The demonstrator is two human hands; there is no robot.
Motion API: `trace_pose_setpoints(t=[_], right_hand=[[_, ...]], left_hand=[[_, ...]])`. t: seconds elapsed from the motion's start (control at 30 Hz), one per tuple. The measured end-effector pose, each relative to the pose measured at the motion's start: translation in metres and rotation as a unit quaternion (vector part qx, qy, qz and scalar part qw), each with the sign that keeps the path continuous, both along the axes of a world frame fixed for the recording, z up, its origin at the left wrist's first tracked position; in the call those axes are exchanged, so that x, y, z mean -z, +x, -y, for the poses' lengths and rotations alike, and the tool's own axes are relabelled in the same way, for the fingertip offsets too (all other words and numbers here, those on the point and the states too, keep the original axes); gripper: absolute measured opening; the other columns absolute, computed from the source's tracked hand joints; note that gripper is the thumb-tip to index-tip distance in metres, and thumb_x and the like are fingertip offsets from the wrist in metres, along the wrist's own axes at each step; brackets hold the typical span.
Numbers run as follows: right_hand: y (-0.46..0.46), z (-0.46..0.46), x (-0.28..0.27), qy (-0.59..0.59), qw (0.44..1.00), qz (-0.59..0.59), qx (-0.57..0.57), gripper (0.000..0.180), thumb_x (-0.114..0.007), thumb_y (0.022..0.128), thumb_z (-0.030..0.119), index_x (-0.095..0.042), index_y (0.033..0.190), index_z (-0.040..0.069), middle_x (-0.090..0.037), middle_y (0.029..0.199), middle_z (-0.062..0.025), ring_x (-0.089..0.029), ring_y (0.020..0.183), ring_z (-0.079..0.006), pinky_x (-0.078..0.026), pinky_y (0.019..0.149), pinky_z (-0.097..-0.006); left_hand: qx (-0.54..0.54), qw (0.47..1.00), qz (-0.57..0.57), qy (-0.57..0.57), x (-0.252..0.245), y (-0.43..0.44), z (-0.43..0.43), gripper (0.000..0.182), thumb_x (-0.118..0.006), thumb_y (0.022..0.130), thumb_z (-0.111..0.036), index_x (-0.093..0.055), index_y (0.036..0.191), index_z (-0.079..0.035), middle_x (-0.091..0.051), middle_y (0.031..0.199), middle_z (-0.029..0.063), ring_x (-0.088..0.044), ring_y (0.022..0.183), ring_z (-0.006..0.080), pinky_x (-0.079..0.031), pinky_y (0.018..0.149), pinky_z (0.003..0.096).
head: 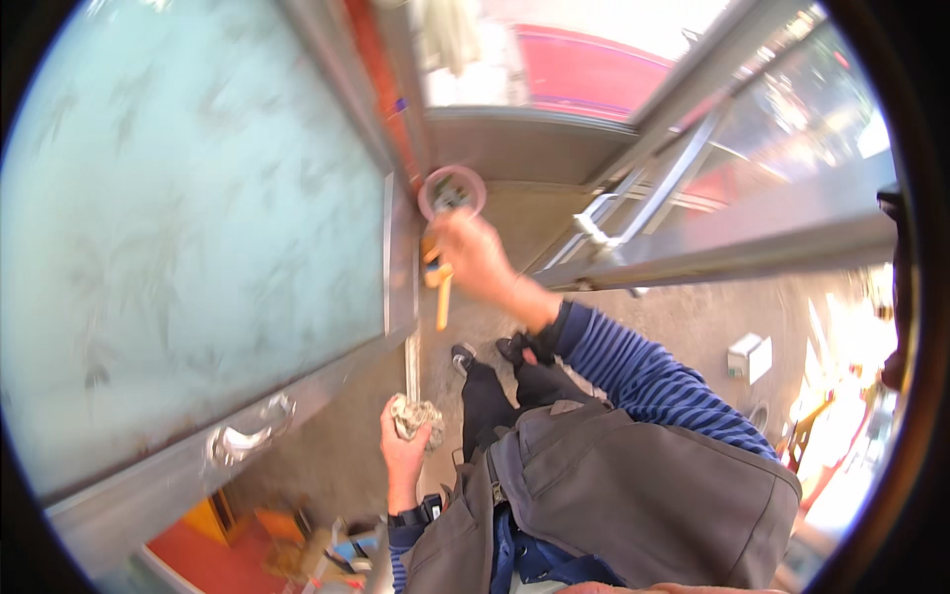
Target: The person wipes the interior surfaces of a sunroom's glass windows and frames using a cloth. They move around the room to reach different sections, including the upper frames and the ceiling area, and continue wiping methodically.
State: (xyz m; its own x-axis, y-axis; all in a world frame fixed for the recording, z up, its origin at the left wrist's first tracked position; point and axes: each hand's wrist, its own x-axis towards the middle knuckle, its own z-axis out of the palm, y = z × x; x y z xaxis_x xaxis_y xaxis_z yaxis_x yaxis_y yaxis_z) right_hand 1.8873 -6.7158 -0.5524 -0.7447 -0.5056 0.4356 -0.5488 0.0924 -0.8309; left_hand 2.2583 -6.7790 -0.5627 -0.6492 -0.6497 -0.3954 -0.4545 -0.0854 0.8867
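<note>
My left hand (pixel 407 439) is closed on a crumpled, patterned cloth (pixel 415 417), low beside the edge of a glazed metal-framed door. My right hand (pixel 469 245), blurred, reaches to the near rim of a round pink container (pixel 453 194) with dark and grey contents. Whether its fingers hold anything is not clear. Just left of and below it is a yellow-orange object with a handle (pixel 441 286), partly hidden by the hand. The pale bluish glass pane (pixel 193 223), with dark smudges, fills the left of the view.
Another metal-framed glass door (pixel 742 252) with a push bar (pixel 653 193) stands at the right. A white box (pixel 749 356) lies on the concrete floor (pixel 668 319). At the lower left, assorted items (pixel 341 553) lie near a red surface (pixel 204 557). A door handle (pixel 249 438) juts from the left frame.
</note>
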Motion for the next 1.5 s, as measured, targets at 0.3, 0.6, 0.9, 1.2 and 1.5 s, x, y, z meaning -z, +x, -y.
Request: trace_pose_setpoints(t=[0.3,0.6,0.9,1.2,1.5], right_hand=[[0.118,-0.31,-0.012,0.401,0.88,0.247,-0.064,0.024,-0.059,0.099,0.023,-0.074,0.11,0.008,-0.078,0.103,-0.0204,-0.073,0.1,-0.0437,-0.057,0.087,-0.0533],[0.11,-0.528,-0.049,0.375,0.853,0.315,0.178,0.028,-0.06,0.096,0.022,-0.077,0.113,0.008,-0.079,0.108,-0.0202,-0.074,0.103,-0.0437,-0.058,0.091,-0.0526],[0.161,-0.731,-0.067,0.334,0.807,0.368,0.318,0.031,-0.061,0.094,0.021,-0.077,0.116,0.007,-0.079,0.115,-0.0191,-0.073,0.111,-0.0407,-0.057,0.095,-0.0516],[0.202,-0.876,-0.063,0.243,0.739,0.407,0.48,0.03,-0.062,0.095,0.021,-0.077,0.117,0.007,-0.079,0.115,-0.0191,-0.073,0.111,-0.0402,-0.058,0.095,-0.0498],[0.184,-1.011,-0.018,0.247,0.666,0.449,0.542,0.028,-0.064,0.095,0.022,-0.078,0.114,0.006,-0.079,0.112,-0.02,-0.075,0.108,-0.0396,-0.059,0.094,-0.0482]], left_hand=[[0.253,0.967,-0.009,-0.022,0.005,-0.029,-0.06,0.078,-0.085,0.078,-0.004,-0.055,0.15,-0.004,-0.066,0.138,0.0165,-0.065,0.127,0.0291,-0.05,0.111,0.0417],[0.336,0.941,-0.036,-0.01,-0.035,-0.125,-0.133,0.079,-0.082,0.077,0.0,-0.052,0.15,-0.002,-0.064,0.133,0.0147,-0.064,0.123,0.0263,-0.05,0.111,0.0401],[0.412,0.908,-0.058,-0.058,-0.055,-0.218,-0.278,0.078,-0.086,0.078,-0.003,-0.052,0.149,-0.001,-0.065,0.131,0.0121,-0.064,0.118,0.0236,-0.051,0.107,0.0376],[0.529,0.845,-0.077,0.014,-0.081,-0.349,-0.438,0.077,-0.086,0.078,-0.003,-0.054,0.148,-0.004,-0.068,0.128,0.0098,-0.068,0.114,0.0212,-0.054,0.104,0.0361],[0.634,0.77,-0.07,-0.026,-0.049,-0.534,-0.628,0.077,-0.088,0.078,-0.009,-0.057,0.148,-0.006,-0.074,0.125,0.0119,-0.072,0.112,0.0226,-0.057,0.102,0.0383]])
